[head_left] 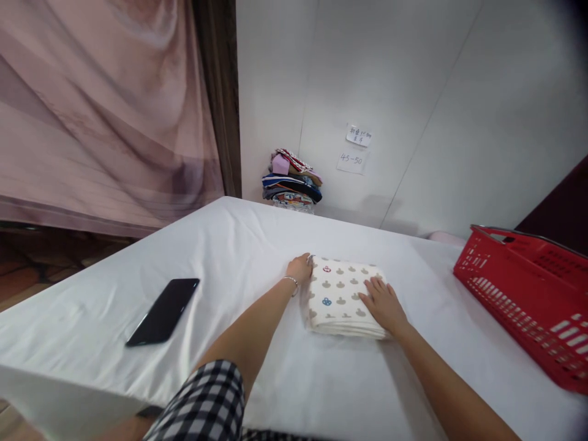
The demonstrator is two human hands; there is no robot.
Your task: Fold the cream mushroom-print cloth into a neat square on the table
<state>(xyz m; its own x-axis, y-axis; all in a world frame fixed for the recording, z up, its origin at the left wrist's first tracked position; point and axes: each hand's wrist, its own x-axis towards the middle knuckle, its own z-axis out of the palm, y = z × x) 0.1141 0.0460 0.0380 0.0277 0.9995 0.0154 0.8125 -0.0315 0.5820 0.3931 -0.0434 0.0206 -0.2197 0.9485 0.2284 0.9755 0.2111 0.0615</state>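
A folded white cloth (340, 293) with grey, red and blue mushroom-like prints lies in several layers on the white-covered table. At its far left corner, my left hand (299, 268) is closed with its fingers against the edge; the fingertips are partly hidden. A silvery bracelet circles that wrist. My right hand (382, 304) rests open and flat over the right side of the cloth, fingers extended on its top layer.
A black phone (164, 311) lies on the white tablecloth (239, 245) to the left. The red plastic basket (528, 294) stands at the right. Beyond the far edge, folded fabrics (293, 182) are stacked against the wall, near two paper notes (351, 161). Pink curtain (101, 110) hangs at left.
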